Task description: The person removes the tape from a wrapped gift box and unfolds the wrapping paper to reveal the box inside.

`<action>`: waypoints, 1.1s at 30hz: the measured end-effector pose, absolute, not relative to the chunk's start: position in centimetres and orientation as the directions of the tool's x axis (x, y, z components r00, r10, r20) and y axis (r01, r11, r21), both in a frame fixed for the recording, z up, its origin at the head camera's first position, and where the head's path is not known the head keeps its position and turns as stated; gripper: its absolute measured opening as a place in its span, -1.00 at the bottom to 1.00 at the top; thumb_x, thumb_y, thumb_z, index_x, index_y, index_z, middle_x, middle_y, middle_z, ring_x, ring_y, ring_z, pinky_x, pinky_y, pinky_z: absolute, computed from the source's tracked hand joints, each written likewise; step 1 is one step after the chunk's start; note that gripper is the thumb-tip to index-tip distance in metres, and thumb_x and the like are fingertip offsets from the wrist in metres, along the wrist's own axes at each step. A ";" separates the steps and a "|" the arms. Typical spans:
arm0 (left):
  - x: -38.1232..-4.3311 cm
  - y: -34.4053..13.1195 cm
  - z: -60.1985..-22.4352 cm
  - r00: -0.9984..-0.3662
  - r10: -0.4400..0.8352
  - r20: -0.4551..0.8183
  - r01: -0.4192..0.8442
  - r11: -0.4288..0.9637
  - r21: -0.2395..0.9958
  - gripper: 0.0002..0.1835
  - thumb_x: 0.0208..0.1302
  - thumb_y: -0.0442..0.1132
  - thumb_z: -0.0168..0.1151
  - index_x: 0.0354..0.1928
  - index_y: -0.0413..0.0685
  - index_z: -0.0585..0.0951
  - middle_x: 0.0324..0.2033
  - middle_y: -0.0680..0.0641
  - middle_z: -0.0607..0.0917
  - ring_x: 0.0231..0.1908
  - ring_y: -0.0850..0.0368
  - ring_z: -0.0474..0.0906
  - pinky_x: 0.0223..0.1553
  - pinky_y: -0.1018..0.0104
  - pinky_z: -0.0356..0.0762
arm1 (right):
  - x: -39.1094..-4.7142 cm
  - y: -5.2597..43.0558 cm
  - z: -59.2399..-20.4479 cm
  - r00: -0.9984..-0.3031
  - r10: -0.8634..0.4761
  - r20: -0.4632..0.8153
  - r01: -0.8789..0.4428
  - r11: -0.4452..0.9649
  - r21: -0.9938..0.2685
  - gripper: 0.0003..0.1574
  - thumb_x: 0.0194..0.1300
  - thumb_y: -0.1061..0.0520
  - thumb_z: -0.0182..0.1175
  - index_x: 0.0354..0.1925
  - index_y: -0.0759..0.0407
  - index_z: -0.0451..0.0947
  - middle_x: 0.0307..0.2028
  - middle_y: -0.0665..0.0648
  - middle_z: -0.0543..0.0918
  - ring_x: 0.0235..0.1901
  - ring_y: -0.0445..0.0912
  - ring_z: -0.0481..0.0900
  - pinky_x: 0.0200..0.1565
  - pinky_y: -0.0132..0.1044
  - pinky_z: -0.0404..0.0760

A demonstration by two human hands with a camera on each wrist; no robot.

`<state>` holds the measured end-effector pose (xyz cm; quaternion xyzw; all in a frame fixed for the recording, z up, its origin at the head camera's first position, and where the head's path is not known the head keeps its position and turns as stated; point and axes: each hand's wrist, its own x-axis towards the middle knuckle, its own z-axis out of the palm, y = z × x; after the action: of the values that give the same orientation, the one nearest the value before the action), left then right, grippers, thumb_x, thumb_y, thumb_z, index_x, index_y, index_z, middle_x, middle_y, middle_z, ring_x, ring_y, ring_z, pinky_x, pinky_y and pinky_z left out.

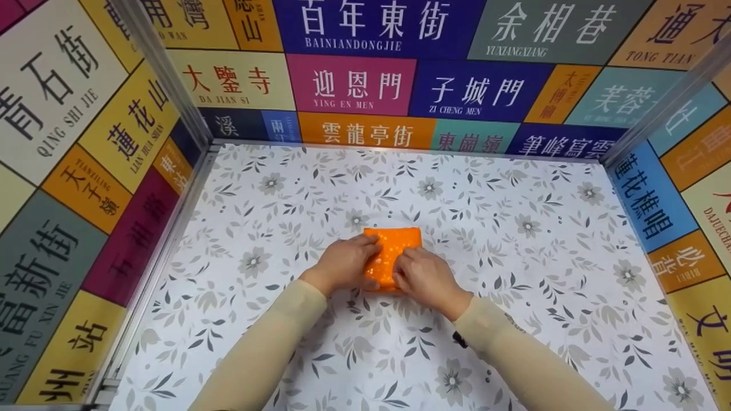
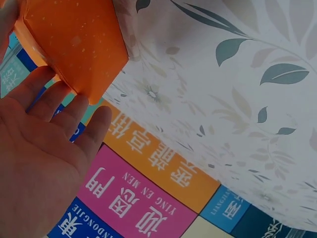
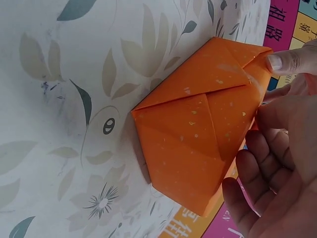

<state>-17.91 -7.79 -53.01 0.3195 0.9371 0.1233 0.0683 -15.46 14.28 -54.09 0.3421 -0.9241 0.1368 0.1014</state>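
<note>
An orange paper packet (image 1: 394, 242) with pale flecks stands on the patterned tabletop between both hands. Its folded end, with overlapping flaps, faces the right wrist camera, where the packet (image 3: 198, 124) shows creases. My left hand (image 1: 344, 261) holds the packet's left side, fingers reaching over its upper edge and thumb low near the front. In the left wrist view, the fingers of the left hand (image 2: 54, 134) lie along the packet's edge (image 2: 74, 44). On the right side, my right hand (image 1: 428, 278) grips the packet with curled fingers; its fingertips partly hide the contact.
The white tabletop (image 1: 274, 325) carries grey flowers and leaves. Colourful sign-printed panels (image 1: 348, 85) rise at the back and both sides, with metal frame posts (image 1: 171, 74) at the corners. A dark band (image 1: 459, 339) sits at the right wrist.
</note>
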 end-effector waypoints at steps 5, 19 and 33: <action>-18.0 -7.7 -53.0 -0.788 0.614 -0.052 0.581 0.769 0.267 -0.12 0.09 0.21 0.46 0.38 -0.09 0.46 0.39 -0.08 0.40 0.36 0.01 0.31 0.32 0.12 0.30 | -15.0 14.6 -53.9 -0.747 -0.608 0.269 -0.661 0.723 -0.200 -0.89 0.22 0.13 0.21 -0.44 0.05 0.49 -0.44 -0.04 0.41 -0.42 -0.06 0.40 -0.42 -0.23 0.46; -18.0 -7.7 -52.6 -0.780 0.626 -0.024 0.597 0.755 0.271 -0.13 0.06 0.18 0.50 0.35 -0.10 0.49 0.36 -0.10 0.43 0.34 -0.01 0.34 0.30 0.10 0.33 | -12.3 15.9 -53.5 -0.694 -0.674 0.251 -0.720 0.659 -0.220 -0.89 0.23 0.07 0.29 -0.37 0.02 0.54 -0.05 0.03 0.60 -0.08 -0.03 0.53 -0.08 -0.13 0.58; -18.0 -7.9 -53.2 -0.786 0.615 -0.064 0.576 0.766 0.285 -0.13 0.08 0.20 0.47 0.39 -0.03 0.46 0.41 -0.05 0.37 0.38 -0.01 0.26 0.32 0.06 0.29 | -12.3 17.4 -53.5 -0.918 -0.345 0.194 -0.392 0.862 -0.321 -0.35 0.32 -0.09 0.24 0.28 0.14 0.44 0.22 0.17 0.47 -0.03 0.12 0.58 -0.20 0.06 0.64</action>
<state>-17.99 -7.93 -53.17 0.3178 0.9366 0.1260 0.0771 -12.30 17.44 -53.51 0.1916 -0.9627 0.1795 0.0650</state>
